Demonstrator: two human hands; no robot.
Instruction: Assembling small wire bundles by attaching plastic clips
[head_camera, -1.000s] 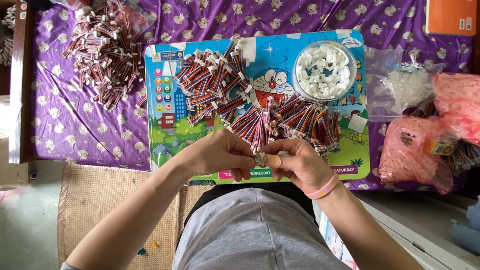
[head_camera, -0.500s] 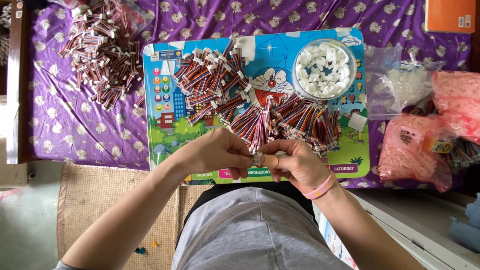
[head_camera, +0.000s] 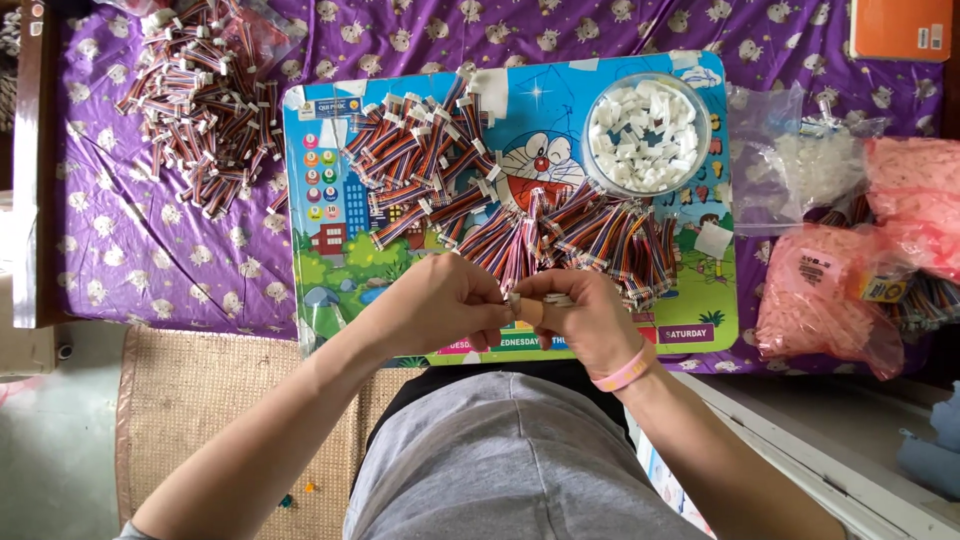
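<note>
Purple cloth (head_camera: 150, 250) covers the surface under a cartoon board (head_camera: 320, 215) heaped with striped wire bundles (head_camera: 440, 170). Left hand (head_camera: 440, 305) and right hand (head_camera: 580, 320) meet, fingers pinching a small white connector (head_camera: 515, 300).

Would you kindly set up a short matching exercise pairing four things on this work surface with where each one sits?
Things:
1. round clear bowl of white connectors
2. loose heap of striped wire leads
3. pink plastic bags
4. orange book

Places:
A. top right corner of the view
B. on the purple cloth, left of the cartoon board
C. on the cartoon board's upper right part
D. right of the cartoon board, near the edge

Pairs: 1-C, 2-B, 3-D, 4-A
</note>
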